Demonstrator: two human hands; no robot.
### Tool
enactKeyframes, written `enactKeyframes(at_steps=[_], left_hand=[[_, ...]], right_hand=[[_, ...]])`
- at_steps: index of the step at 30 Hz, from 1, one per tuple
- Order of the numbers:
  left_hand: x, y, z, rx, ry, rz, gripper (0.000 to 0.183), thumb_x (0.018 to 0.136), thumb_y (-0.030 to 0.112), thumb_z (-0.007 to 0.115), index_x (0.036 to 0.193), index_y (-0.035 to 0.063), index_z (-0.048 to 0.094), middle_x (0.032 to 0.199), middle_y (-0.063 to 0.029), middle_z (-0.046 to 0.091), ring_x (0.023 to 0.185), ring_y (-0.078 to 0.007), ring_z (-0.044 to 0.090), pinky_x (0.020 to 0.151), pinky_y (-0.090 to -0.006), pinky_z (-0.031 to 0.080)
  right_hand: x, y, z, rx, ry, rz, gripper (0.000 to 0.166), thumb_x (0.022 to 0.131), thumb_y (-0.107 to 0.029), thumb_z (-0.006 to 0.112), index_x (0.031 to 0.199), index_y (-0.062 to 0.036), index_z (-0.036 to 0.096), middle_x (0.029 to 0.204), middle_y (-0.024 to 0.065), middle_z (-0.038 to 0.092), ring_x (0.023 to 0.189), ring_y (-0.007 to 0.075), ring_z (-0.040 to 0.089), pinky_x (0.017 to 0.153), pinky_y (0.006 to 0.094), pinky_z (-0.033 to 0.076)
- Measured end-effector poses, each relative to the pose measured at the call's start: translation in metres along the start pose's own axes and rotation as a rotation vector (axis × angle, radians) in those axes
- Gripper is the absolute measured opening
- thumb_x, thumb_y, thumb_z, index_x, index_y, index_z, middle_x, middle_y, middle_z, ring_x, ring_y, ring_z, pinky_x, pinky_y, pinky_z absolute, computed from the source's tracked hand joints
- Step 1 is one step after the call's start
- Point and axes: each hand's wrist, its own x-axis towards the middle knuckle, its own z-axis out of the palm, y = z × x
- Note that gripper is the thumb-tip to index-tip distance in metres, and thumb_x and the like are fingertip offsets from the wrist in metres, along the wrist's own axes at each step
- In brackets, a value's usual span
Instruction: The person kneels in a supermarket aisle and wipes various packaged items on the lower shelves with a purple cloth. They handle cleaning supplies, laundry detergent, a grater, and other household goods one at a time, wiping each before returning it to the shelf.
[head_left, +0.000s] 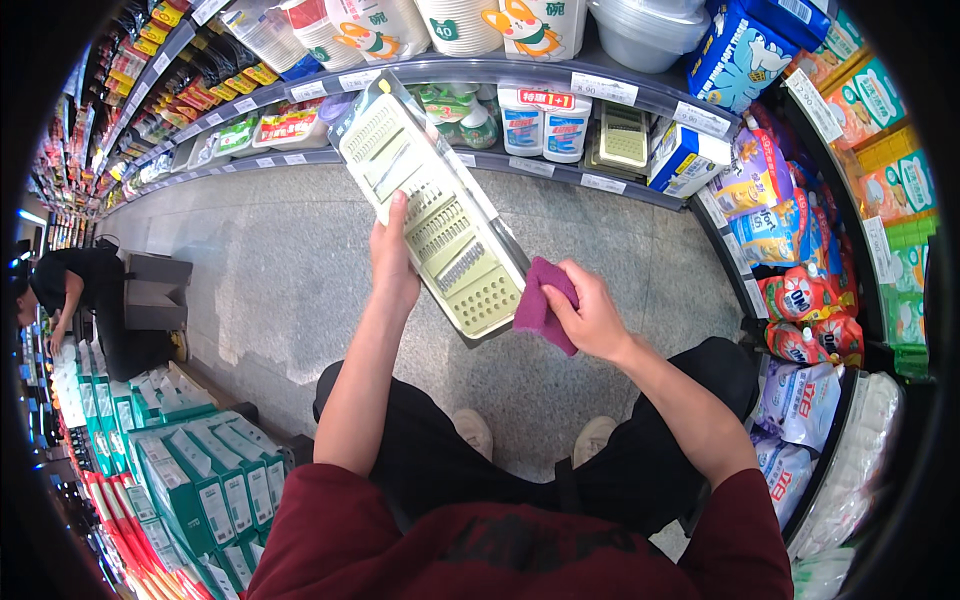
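My left hand (394, 255) grips a packaged light-green multi-blade grater (442, 221) by its left edge, thumb on the front face. The grater is tilted, its top end reaching up in front of the shelf edge, its blades facing me. Clear plastic wrap and a backing card show along its sides. A folded purple cloth (541, 306) is bunched in my right hand (589, 309), beside the grater's lower right edge. Whether the cloth touches the package is hard to tell. Another green grater (624, 136) lies on the low shelf ahead.
Ahead, the low shelf (510, 166) holds white bottles (544, 124) and a blue-white box (686, 159). Paper bowls (457, 26) stand above. Detergent pouches (799, 292) line the right shelf. Teal tissue packs (206, 480) are stacked at left. Another person (94, 300) bends beside a cardboard box (157, 292).
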Motion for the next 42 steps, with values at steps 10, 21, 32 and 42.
enactKeyframes(at_steps=[10, 21, 32, 42], left_hand=[[-0.012, -0.009, 0.008, 0.22, -0.013, -0.06, 0.095, 0.074, 0.054, 0.075, 0.14, 0.008, 0.024, 0.135, -0.0137, 0.04, 0.126, -0.0297, 0.039, 0.095, -0.0608, 0.034], [-0.011, -0.014, 0.016, 0.088, -0.005, -0.009, 0.07, 0.079, 0.054, 0.068, 0.122, 0.0057, 0.041, 0.111, -0.0115, 0.049, 0.106, -0.0253, 0.05, 0.089, -0.0468, 0.041], [-0.006, -0.009, 0.004, -0.086, -0.04, -0.021, 0.083, 0.077, 0.057, 0.065, 0.132, 0.0068, 0.029, 0.121, -0.0173, 0.048, 0.116, -0.0301, 0.048, 0.094, -0.0504, 0.042], [-0.016, 0.024, 0.01, -0.639, -0.42, -0.091, 0.102, 0.075, 0.069, 0.05, 0.146, 0.003, 0.021, 0.14, -0.0285, 0.036, 0.13, -0.0385, 0.041, 0.106, -0.0556, 0.036]], right_hand=[[0.002, -0.008, 0.005, -0.444, 0.004, -0.342, 0.025, 0.083, -0.018, 0.07, 0.092, -0.0013, 0.053, 0.08, 0.0118, 0.063, 0.064, 0.0277, 0.063, 0.053, 0.0348, 0.049], [-0.001, -0.006, 0.007, -0.498, 0.085, -0.389, 0.031, 0.079, -0.02, 0.074, 0.093, -0.0007, 0.054, 0.085, 0.0137, 0.063, 0.069, 0.0282, 0.064, 0.056, 0.0359, 0.051], [-0.003, -0.006, 0.005, -0.326, 0.067, -0.349, 0.029, 0.081, -0.021, 0.072, 0.095, -0.0002, 0.056, 0.08, 0.0126, 0.062, 0.065, 0.0255, 0.062, 0.056, 0.0345, 0.05], [0.011, -0.001, -0.012, 0.925, 0.16, 0.359, 0.032, 0.099, -0.029, 0.048, 0.112, -0.0008, 0.057, 0.103, 0.0095, 0.064, 0.091, 0.016, 0.064, 0.083, 0.0299, 0.052]])
